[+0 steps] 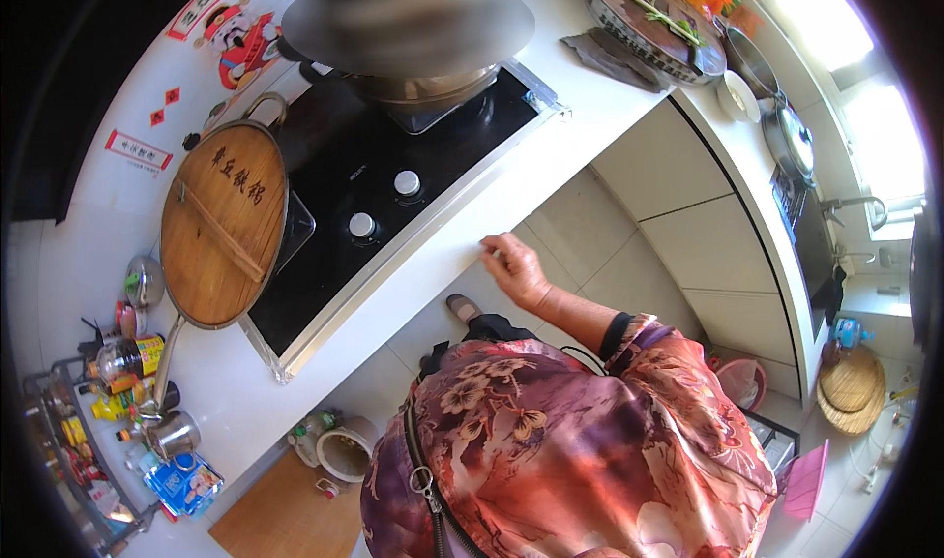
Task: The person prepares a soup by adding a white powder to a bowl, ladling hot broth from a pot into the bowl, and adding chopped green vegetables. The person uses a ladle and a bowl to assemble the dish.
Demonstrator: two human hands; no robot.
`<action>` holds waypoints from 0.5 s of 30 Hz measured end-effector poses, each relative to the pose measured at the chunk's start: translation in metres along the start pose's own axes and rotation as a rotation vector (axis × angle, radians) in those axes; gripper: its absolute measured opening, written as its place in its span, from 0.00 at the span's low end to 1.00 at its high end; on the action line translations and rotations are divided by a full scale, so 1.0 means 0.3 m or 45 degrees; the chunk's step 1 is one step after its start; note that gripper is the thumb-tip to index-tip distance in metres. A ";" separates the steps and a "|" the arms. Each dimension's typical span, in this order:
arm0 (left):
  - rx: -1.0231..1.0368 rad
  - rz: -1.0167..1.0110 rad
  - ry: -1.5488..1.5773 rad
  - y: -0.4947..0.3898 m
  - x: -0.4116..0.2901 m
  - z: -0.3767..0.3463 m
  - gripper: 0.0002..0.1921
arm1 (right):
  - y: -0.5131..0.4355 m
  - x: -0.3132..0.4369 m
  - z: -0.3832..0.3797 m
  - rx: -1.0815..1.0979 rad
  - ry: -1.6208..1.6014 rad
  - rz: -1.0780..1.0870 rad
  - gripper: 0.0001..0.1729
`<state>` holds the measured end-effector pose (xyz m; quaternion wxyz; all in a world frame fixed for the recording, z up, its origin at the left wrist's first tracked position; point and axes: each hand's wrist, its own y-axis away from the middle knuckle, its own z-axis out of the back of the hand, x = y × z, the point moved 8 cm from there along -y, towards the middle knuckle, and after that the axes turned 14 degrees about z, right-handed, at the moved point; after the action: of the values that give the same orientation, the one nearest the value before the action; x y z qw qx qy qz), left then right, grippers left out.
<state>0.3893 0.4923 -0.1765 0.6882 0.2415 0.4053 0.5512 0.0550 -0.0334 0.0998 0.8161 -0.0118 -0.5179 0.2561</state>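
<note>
My right hand (518,269) is held near the front edge of the white counter (442,263), its fingers loosely curled, a small gap between thumb and fingers, and nothing seen in it. My left hand is out of view. Before me is a black glass cooktop (332,160) with two silver knobs (406,183). A metal pot (435,90) stands on the far burner, its upper part hidden by a blur. On the near-left burner sits a pan with a round wooden lid (221,226).
A round chopping board (649,27) with a green stalk (660,16) lies beyond the pot. Bottles (122,362) and a metal cup (173,434) stand at the left. A bucket (346,451) is on the floor. The sink (807,263) is at the right.
</note>
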 end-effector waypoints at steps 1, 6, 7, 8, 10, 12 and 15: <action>0.002 -0.031 -0.008 -0.015 -0.033 0.004 0.18 | 0.014 -0.034 0.039 -0.050 0.047 -0.026 0.12; 0.041 -0.162 0.040 -0.048 -0.213 -0.009 0.18 | 0.051 -0.147 0.284 -0.302 0.478 -0.074 0.19; 0.062 -0.181 0.091 -0.045 -0.257 -0.009 0.18 | 0.054 -0.152 0.330 -0.321 0.589 -0.064 0.21; 0.110 -0.197 0.134 -0.034 -0.325 0.002 0.18 | 0.075 -0.158 0.390 -0.319 0.745 -0.110 0.24; 0.249 -0.127 0.395 -0.024 -0.397 -0.004 0.17 | 0.067 -0.169 0.478 -0.279 0.888 -0.144 0.29; 0.665 0.339 0.975 -0.003 -0.447 -0.030 0.15 | 0.035 -0.177 0.573 -0.282 1.012 -0.164 0.30; 0.415 0.084 0.685 0.170 -0.636 0.030 0.14 | -0.020 -0.202 0.741 -0.292 1.116 -0.255 0.32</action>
<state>0.3558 0.3252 -0.0763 0.4902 0.2071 0.6477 0.5453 -0.1521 -0.1193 0.1538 0.9722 -0.1589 -0.1477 0.0881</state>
